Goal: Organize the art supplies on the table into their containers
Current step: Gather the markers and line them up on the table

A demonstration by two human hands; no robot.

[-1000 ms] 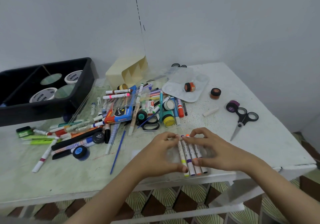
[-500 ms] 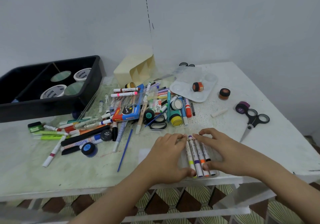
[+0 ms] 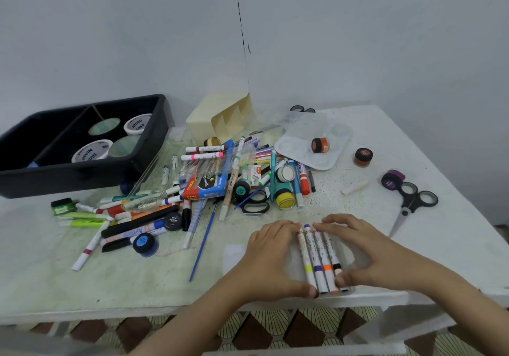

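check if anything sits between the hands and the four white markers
Nothing visible does. The left hand and right hand flank the four white colour-banded markers directly, fingers touching them; the black-handled scissors and yellow paint pot lie farther back.

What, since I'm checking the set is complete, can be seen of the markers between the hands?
Four white-barrelled markers lie side by side, touching, lengthwise away from the person near the front edge of the table. Bands near their near ends read yellow, purple, orange, black, left to right. The left hand and right hand flank them, fingers at the far tips, thumbs at the near ends.
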